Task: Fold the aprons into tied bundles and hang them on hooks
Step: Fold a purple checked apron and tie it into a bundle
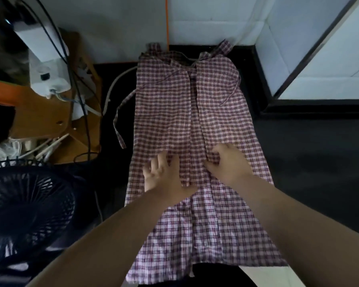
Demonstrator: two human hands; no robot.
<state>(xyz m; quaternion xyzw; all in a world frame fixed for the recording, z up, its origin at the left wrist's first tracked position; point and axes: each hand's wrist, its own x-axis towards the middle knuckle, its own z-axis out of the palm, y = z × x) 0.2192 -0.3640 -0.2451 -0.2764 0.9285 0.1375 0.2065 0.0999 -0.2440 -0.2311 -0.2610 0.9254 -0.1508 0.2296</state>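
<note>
Head view: cardboard box [50, 123] far left of my fingers, holding white cables [50, 145] and a white device [49, 79]. Black fan [27, 214] left, nearer me. Checked apron [168, 112] lies flat on the dark surface [309, 152], sides folded inward. Left hand [166, 177] spread flat on it. Right hand [229, 164] curled, pinching the right fold. 1 strap [117, 119] trails left.

A pale wall [122, 27] is running across the back, with an orange cord [167, 19] hanging down it. The dark counter [309, 152] is stretching off right beneath a black frame [298, 59] around white panels. On the left a black fan [25, 206] is sitting low, and cables [79, 100] are trailing over a wooden board [39, 114] carrying a white box [48, 73]. Dim light is falling throughout.
</note>
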